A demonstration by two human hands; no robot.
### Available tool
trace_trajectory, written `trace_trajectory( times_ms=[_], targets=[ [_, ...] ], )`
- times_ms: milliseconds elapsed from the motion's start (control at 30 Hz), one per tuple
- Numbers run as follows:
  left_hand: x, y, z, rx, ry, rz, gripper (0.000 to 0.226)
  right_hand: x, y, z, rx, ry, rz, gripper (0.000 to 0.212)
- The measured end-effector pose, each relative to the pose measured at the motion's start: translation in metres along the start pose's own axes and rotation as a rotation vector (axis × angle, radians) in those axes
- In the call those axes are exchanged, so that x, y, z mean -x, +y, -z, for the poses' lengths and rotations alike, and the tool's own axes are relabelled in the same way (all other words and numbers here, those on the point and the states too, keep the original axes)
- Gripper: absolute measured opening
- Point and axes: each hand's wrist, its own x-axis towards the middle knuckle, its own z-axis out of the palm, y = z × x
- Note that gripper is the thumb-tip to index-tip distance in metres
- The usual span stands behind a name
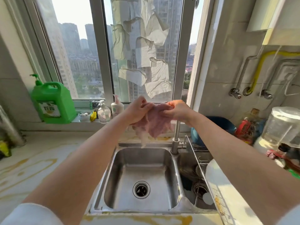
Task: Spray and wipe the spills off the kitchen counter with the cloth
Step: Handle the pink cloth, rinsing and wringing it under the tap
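Note:
A pink cloth [153, 122] hangs in the air above the far rim of the steel sink [113, 161], held up by both hands. My left hand [138, 110] grips its left top edge and my right hand [177, 110] grips its right top edge. A pale frayed corner dangles down toward the basin. Yellow-brown spills [30, 166] streak the pale counter to the left of the sink, and more yellow stain [146, 218] runs along the counter's front edge. A clear spray bottle [103, 113] stands on the window sill.
A tall faucet [176, 138] rises behind the sink, right under the cloth. A green detergent jug [53, 103] and a white pump bottle [117, 106] stand on the sill. Dishes fill the right basin [199, 189]. A blender [282, 127] and bottles crowd the right counter.

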Motion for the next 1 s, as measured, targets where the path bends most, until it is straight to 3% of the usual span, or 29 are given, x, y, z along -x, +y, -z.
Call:
trace_trajectory(
  times_ms=[133, 233, 400, 533, 700, 867, 1000],
  targets=[
    [0.045, -0.012, 0.009, -0.022, -0.087, 0.140, 0.035, 0.024, 0.000, -0.020, 0.020, -0.081, 0.018, 0.008],
    [0.075, -0.020, 0.025, 0.088, -0.094, 0.246, 0.039, 0.035, -0.001, -0.037, 0.038, -0.197, -0.025, 0.012],
    [0.123, -0.047, 0.068, -0.226, -0.187, 0.298, 0.026, 0.047, -0.031, -0.078, 0.061, -0.281, 0.047, 0.017],
    [0.158, -0.073, 0.104, -0.309, -0.201, 0.339, 0.021, 0.051, -0.054, -0.105, -0.142, -0.321, -0.005, 0.020],
    [0.202, -0.108, 0.145, -0.157, -0.149, 0.414, 0.022, 0.051, -0.083, -0.157, -0.251, -0.482, -0.057, 0.035],
    [0.247, -0.142, 0.192, -0.018, -0.116, 0.511, 0.052, 0.064, -0.126, -0.221, -0.002, -0.525, -0.032, 0.033],
    [0.277, -0.177, 0.228, 0.011, -0.015, 0.545, 0.020, 0.086, -0.157, -0.268, -0.098, -0.542, -0.086, 0.023]
  ],
)
